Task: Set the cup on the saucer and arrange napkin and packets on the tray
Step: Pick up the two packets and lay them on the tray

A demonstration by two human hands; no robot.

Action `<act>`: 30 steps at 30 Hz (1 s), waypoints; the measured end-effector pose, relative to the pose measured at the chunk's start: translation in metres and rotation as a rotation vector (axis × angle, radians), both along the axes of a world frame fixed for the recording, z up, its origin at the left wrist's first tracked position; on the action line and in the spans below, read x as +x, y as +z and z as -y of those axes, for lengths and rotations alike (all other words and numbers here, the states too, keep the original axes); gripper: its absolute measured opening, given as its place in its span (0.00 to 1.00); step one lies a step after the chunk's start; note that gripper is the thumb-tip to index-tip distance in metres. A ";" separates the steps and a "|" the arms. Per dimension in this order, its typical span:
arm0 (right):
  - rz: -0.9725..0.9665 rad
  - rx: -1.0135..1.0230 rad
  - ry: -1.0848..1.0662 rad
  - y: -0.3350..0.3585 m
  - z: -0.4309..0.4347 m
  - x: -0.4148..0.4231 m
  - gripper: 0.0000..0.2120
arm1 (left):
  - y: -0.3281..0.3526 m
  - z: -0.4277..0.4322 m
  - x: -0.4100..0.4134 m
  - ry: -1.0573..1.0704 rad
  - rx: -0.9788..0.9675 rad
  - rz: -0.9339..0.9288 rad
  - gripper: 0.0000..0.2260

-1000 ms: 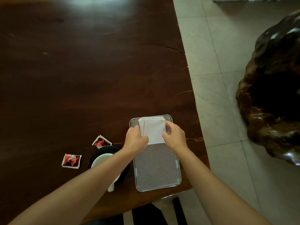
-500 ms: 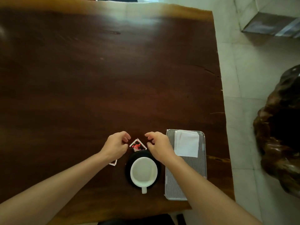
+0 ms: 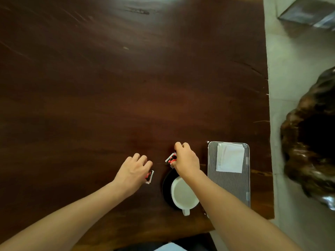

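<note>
A white cup [image 3: 183, 195] stands on a black saucer [image 3: 165, 187] near the table's front edge, its handle toward me. To its right lies a ribbed silver tray [image 3: 230, 187] with a folded white napkin [image 3: 230, 157] on its far half. My left hand [image 3: 133, 172] grips a red-and-white packet [image 3: 149, 176] just left of the saucer. My right hand [image 3: 185, 159] pinches a second red packet [image 3: 171, 159] beyond the saucer, left of the tray.
The dark wooden table [image 3: 108, 78] stretches far ahead and to the left. Its right edge runs just past the tray, with pale floor tiles [image 3: 293, 69] beyond. A large dark carved wooden piece [image 3: 311, 138] stands on the floor at right.
Both hands left the napkin on the tray and moved left to the packets. Each hand now holds one packet; the right packet is lifted off the table.
</note>
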State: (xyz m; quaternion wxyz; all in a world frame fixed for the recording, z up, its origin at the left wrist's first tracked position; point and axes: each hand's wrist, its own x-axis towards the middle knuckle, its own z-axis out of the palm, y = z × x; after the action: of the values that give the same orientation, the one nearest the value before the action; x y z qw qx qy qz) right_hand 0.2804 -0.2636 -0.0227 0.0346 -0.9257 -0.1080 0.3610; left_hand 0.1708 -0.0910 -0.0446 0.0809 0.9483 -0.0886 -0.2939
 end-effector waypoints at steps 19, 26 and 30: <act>0.011 0.594 -0.250 0.051 0.055 0.038 0.02 | 0.098 0.039 0.011 1.155 -0.557 -0.072 0.03; 0.025 0.843 -0.075 0.139 0.141 0.039 0.04 | 0.156 0.159 0.027 1.354 -0.958 -0.124 0.09; -0.035 0.786 0.152 0.176 0.187 0.040 0.08 | 0.177 0.215 0.029 1.427 -1.176 -0.266 0.10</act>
State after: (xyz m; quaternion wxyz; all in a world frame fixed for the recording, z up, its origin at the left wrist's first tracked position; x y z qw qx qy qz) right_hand 0.3200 -0.4511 0.1529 0.3610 -0.8250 -0.3055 0.3093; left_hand 0.1997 -0.3061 0.1323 0.7188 0.5437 0.3901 -0.1887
